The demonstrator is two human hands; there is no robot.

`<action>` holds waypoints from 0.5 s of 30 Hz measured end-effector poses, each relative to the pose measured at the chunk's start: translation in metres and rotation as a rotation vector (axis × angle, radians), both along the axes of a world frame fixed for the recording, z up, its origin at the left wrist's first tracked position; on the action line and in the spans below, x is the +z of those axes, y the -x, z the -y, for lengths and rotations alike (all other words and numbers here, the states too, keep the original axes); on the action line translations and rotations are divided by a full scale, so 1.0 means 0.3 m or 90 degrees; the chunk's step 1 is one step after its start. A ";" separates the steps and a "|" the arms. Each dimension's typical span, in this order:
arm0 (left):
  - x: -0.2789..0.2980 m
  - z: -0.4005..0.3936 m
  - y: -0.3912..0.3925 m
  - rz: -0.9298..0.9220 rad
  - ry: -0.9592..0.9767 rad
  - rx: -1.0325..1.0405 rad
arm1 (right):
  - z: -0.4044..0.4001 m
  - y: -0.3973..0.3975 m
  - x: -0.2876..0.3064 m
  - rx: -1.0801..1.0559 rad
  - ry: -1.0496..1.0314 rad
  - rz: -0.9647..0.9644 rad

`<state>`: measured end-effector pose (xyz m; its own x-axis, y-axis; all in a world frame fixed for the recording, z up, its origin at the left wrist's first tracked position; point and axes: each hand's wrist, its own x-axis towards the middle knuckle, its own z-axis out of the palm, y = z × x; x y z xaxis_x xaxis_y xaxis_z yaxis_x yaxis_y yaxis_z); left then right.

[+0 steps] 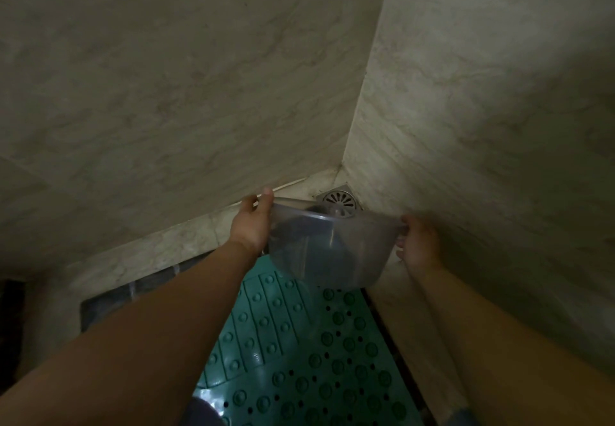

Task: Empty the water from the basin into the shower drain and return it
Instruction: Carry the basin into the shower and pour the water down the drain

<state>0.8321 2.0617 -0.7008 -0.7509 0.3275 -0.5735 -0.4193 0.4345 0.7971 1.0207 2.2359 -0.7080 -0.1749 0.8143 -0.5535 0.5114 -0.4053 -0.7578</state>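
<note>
head view: nearest us a teal rubber mat (309, 359) with raised studs and holes covers the shower floor, and our two bare forearms reach out over it. past the mat our left hand (253, 222) clamps the left rim of a clear plastic basin (327, 249), thumb over the edge, while our right hand (420, 246), blurred, grips the right rim. we hold the basin in the air, tipped with its mouth turned toward the corner. just beyond its far rim sits the square metal shower drain (339, 200), set in the floor where the two pale marbled walls (199, 76) meet. whether water remains inside, we cannot tell.
</note>
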 end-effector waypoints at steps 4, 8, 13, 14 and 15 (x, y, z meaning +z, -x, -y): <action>0.003 -0.007 -0.004 -0.003 0.002 0.000 | 0.000 -0.001 -0.006 0.004 -0.001 0.010; 0.009 -0.010 -0.011 -0.037 0.021 -0.004 | -0.004 -0.005 -0.024 0.007 -0.016 0.016; 0.021 -0.010 -0.015 -0.008 0.027 -0.010 | -0.021 -0.002 -0.051 0.023 -0.014 0.022; 0.021 -0.011 -0.014 -0.005 0.030 -0.012 | -0.022 -0.004 -0.055 0.026 -0.013 0.020; 0.022 -0.013 -0.013 -0.003 0.034 -0.016 | -0.022 -0.005 -0.056 0.030 -0.011 0.020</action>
